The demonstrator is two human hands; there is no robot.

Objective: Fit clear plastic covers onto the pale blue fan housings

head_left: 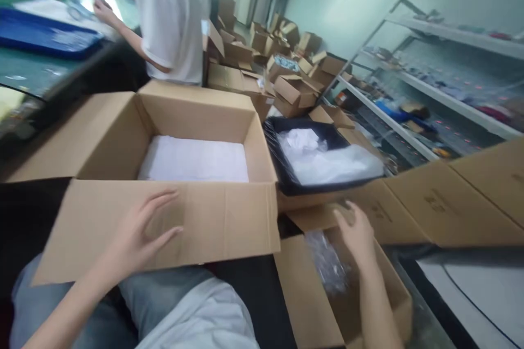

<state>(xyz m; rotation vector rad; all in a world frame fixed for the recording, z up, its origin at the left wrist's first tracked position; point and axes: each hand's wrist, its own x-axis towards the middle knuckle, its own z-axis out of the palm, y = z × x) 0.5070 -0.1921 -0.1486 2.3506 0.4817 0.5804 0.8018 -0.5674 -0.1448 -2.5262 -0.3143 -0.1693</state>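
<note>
In front of me stands an open cardboard box with a white, flat-topped layer inside it. Its near flap leans out toward my knees. My left hand hovers over that flap with fingers apart and nothing in them; whether it touches the cardboard I cannot tell. To the right, my right hand is above a second open cardboard box, fingers spread and holding nothing. Clear plastic bags lie inside this lower box, just left of my right wrist.
A bin lined with black plastic holds white film and crumpled material. Many open cartons crowd the floor behind. Metal shelving lines the right wall. A co-worker in a white shirt stands at a bench with a blue tray.
</note>
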